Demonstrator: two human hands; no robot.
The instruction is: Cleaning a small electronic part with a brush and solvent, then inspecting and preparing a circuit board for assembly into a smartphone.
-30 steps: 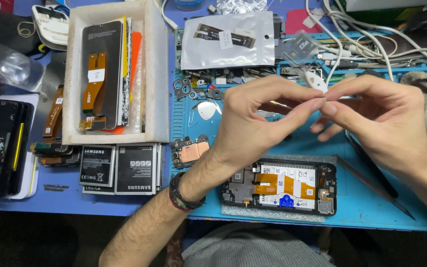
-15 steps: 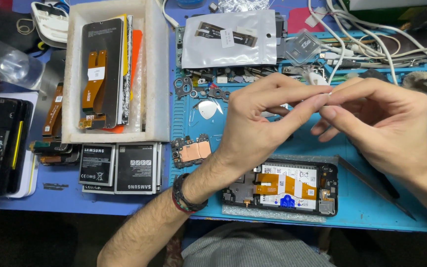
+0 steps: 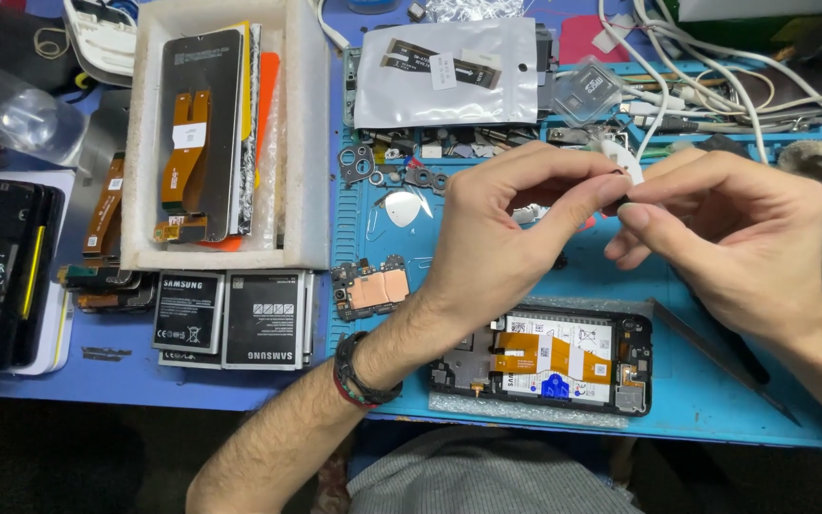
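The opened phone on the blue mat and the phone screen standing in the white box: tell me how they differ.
The opened phone lies flat on the blue mat, near the left hand and right hand; the phone screen stands on edge in the white box. The opened phone shows a white battery and small boards in a black frame; the phone screen shows a plain dark back. Both carry orange flex cables.

left hand (image 3: 501, 233) + right hand (image 3: 730, 233): fingers pinch small white part (image 3: 628, 169) | above opened phone (image 3: 544, 360)
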